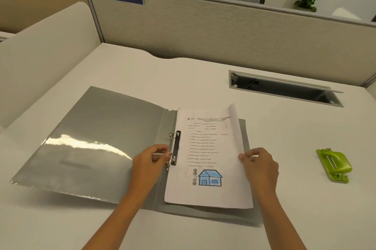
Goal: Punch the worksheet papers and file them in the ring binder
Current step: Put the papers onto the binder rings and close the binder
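Note:
A grey ring binder (97, 139) lies open on the white desk, its left cover spread flat. A worksheet (209, 156) with printed questions and a blue house drawing lies on the right half, its left edge at the metal rings (174, 149). My left hand (151, 158) has its fingers curled at the lower ring and the sheet's left edge. My right hand (260, 165) pinches the sheet's right edge, which curls up slightly. A green hole punch (333, 165) sits on the desk to the right.
A recessed cable tray (284, 88) with an open lid is set into the desk at the back right. Beige cubicle partitions (203, 31) wall the desk at the back and left. A blue sign reads 436.

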A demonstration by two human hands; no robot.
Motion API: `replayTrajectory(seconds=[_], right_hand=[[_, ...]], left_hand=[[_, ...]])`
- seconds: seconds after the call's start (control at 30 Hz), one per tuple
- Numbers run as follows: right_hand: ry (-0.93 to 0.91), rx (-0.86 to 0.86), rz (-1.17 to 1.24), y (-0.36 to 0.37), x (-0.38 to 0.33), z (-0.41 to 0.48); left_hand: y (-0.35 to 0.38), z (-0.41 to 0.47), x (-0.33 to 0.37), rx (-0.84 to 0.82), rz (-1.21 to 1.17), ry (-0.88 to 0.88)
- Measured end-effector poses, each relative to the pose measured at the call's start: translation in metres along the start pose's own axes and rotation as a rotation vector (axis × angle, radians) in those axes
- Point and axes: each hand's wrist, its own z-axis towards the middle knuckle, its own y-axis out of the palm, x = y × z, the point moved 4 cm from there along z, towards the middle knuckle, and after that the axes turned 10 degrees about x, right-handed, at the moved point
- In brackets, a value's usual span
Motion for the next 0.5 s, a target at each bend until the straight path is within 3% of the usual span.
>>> replayTrajectory(seconds=[0.13,0.27,0.5], right_hand=[[-0.113,0.029,-0.001,-0.01,-0.015,-0.011],[-0.085,-0.115,0.241,-0.012,-0.042,-0.021],[-0.219,-0.319,0.567,0.002,-0.119,-0.064]], left_hand=[[-0.008,0.009,0.012,0.044,-0.011,0.011],[-0.015,0.02,0.032,0.03,-0.08,-0.004],[-0.023,0.034,0.078,-0.2,-0.268,-0.17]])
